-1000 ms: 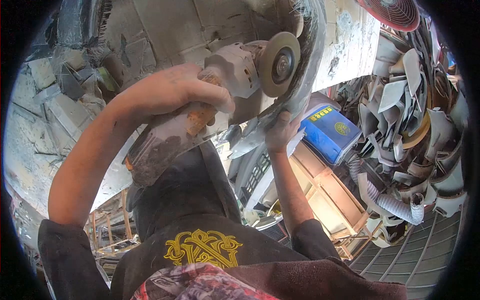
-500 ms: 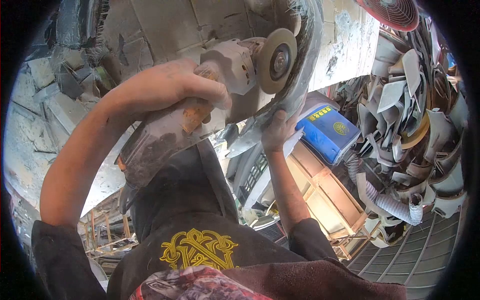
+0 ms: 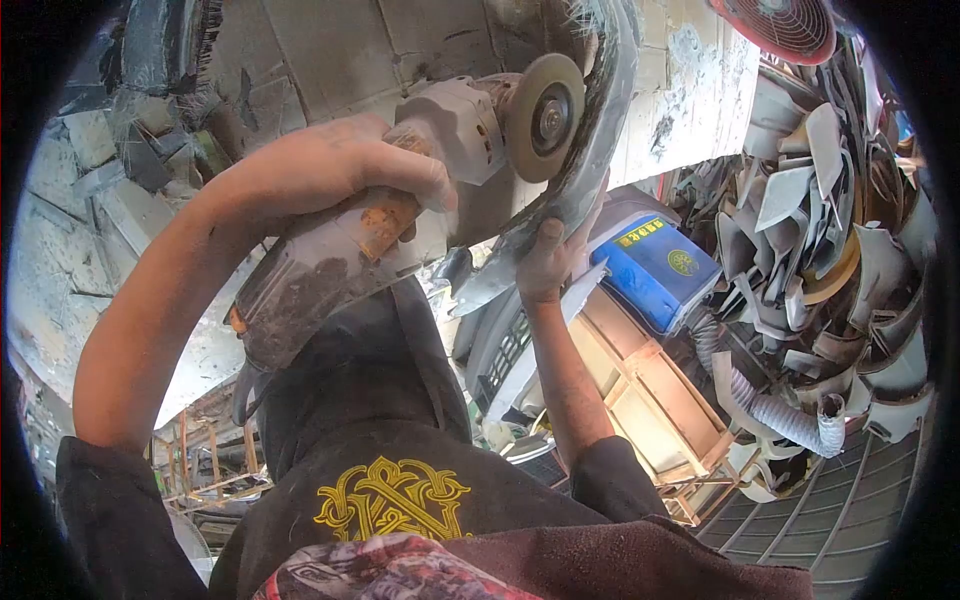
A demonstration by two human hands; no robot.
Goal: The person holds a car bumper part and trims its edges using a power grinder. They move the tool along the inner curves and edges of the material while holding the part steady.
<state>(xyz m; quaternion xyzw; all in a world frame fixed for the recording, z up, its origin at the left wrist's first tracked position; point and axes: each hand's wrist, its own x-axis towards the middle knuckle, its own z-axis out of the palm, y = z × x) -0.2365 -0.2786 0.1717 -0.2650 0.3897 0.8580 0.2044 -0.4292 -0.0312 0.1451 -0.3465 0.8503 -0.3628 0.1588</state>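
My left hand (image 3: 340,165) is wrapped round the body of a dusty angle grinder (image 3: 325,270), its thumb side near the grinder's head. A tan abrasive disc (image 3: 530,125) on the grinder sits right at the inner edge of a curved grey moulded part (image 3: 610,90) with frayed fibres along its rim. Lower down that part, my right hand (image 3: 548,262) grips its edge, thumb on the near face and fingers hidden behind.
A blue box (image 3: 660,270) with yellow print stands beyond my right hand, next to wooden crates (image 3: 660,400). Stacked curved offcuts (image 3: 790,200) and a ribbed hose (image 3: 785,412) lie at right. A red fan (image 3: 785,25) is at the top, and dusty board scraps (image 3: 130,215) lie at left.
The grinder and my left hand have shifted slightly left. The grey part and my right hand have moved a little left as well; both grips are unchanged.
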